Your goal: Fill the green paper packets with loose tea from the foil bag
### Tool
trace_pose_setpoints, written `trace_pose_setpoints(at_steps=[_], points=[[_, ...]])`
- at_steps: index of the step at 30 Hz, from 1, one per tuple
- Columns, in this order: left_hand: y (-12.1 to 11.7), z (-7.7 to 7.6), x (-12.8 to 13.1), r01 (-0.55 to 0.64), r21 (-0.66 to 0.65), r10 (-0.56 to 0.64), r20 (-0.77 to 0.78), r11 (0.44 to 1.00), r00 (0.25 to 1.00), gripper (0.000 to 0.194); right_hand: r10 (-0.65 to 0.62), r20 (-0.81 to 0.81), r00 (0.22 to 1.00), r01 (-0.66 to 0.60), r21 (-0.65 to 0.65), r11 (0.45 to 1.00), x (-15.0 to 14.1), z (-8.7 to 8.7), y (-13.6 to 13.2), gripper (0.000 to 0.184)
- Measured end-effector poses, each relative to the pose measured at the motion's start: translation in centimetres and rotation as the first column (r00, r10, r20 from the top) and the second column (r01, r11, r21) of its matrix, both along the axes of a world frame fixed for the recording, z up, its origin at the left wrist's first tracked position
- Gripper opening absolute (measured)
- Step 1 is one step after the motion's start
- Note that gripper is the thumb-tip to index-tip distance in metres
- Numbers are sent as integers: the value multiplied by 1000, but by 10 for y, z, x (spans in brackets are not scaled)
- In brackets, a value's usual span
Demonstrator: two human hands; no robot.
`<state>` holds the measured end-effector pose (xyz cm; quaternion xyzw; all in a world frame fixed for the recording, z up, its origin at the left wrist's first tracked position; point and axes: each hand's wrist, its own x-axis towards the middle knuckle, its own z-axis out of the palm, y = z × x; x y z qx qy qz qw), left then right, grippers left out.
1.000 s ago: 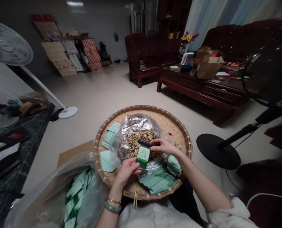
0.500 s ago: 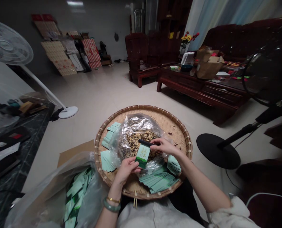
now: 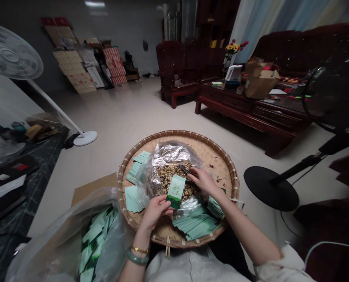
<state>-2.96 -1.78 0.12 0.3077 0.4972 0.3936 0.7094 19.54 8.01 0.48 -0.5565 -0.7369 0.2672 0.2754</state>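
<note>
A round woven basket tray (image 3: 221,156) rests on my lap. In it lies an open clear plastic bag (image 3: 165,154) of dried brownish plant bits (image 3: 164,178). My left hand (image 3: 155,209) pinches a small green packet (image 3: 175,190) upright over the bag. My right hand (image 3: 202,180) grips a small dark scoop (image 3: 184,169), its tip dipped into the dried bits. Flat green packets lie in piles at the tray's left (image 3: 133,196) and front right (image 3: 196,225).
A clear bag of green packets (image 3: 95,235) sits on cardboard at my lower left. A white standing fan (image 3: 13,58) is at left, a black fan (image 3: 333,98) with its base at right. Dark wooden furniture and a box (image 3: 259,82) stand behind.
My right hand has lowered and tilted the dark scoop from above the packet's mouth down into the dried bits. The left hand keeps the packet nearly still.
</note>
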Motion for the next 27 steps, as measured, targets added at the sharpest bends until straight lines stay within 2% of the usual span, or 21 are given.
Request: trace_pose_setpoints(at_steps=[2,5,7,12,13,15,17,18,19,20,21,23,25,27], points=[[0,2,2,42,10,-42,-7,999,999,39,5,-28,1000,-4,65,998,-8,9,-5,32],[-1,5,6,96,19,-96,-28,995,995,36,115,-118,986,-109,56,993,-22,17,-12,30],[-2,6,8,118,27,-117,-36,993,992,36,148,-164,975,-142,45,989,-29,16,-15,30],[-3,6,8,122,29,-121,-9,992,993,35,140,-259,956,-119,95,988,-36,7,-17,40],[-4,4,7,118,28,-118,3,993,993,34,131,-299,945,-117,65,991,-36,8,-16,41],[-5,0,3,101,51,-104,59,994,993,30,90,-422,902,-134,-76,988,-33,11,-14,43],[-6,-5,-6,35,144,-67,220,989,973,24,16,-547,837,-189,-261,947,-29,15,-13,49],[-7,-8,-11,-25,215,-54,353,976,934,22,-22,-583,812,-217,-336,917,-26,16,-13,53],[-7,-10,-17,-139,294,-34,513,946,858,20,-42,-593,804,-242,-390,889,-24,17,-13,56],[-7,-13,-24,-198,318,-21,572,927,820,17,-26,-579,815,-270,-419,867,-22,16,-15,56],[-6,-14,-30,-230,318,-6,598,920,801,17,35,-541,840,-307,-422,853,-21,15,-18,54],[-5,-16,-39,-261,288,23,631,921,776,25,272,-412,869,-437,-385,813,-23,11,-29,43],[-2,-17,-44,-298,222,68,685,928,725,27,545,-238,804,-594,-351,724,-29,6,-43,29],[0,-16,-45,-328,170,104,730,929,675,25,699,-54,713,-668,-356,653,-38,2,-57,15]])
